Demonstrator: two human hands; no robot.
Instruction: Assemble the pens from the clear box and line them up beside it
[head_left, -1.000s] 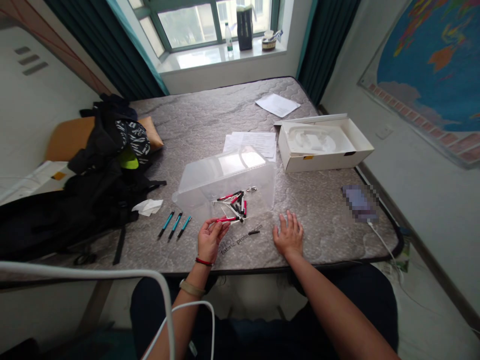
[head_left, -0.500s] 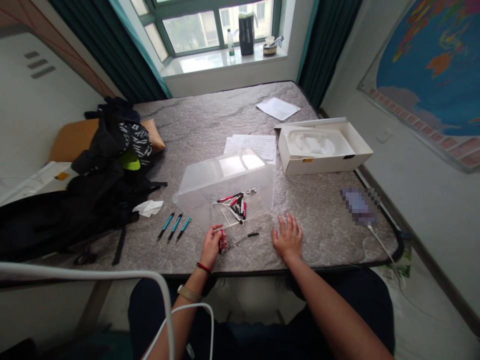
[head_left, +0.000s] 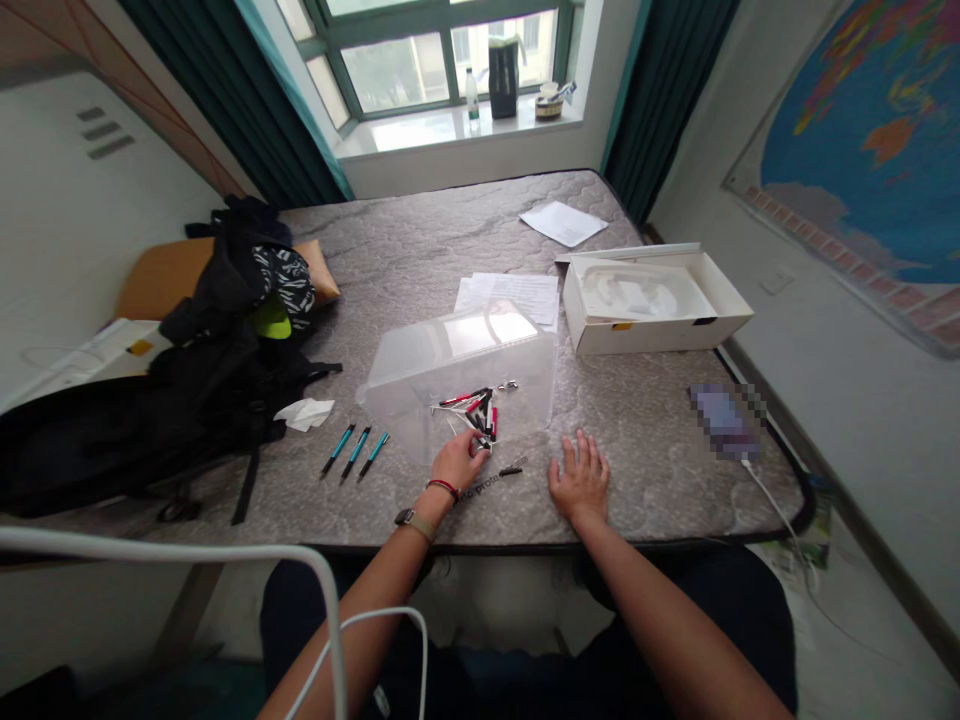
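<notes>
Tangled heap of slim black and red rods (head_left: 474,412) with thin pale struts and a small metal clip at its far edge, at the near end of a clear plastic container (head_left: 510,350), whether inside it or on top impossible to tell. Left hand (head_left: 459,462) right at the heap's near edge, fingers curled downward and close together, any pinch hidden behind the knuckles. Right hand (head_left: 578,480) flat on the quilted grey mattress (head_left: 420,250), fingers spread, touching nothing else. Small dark metal piece (head_left: 511,471) between both hands, just past the container's edge. Three teal-and-black pens (head_left: 354,450) side by side left of the heap.
</notes>
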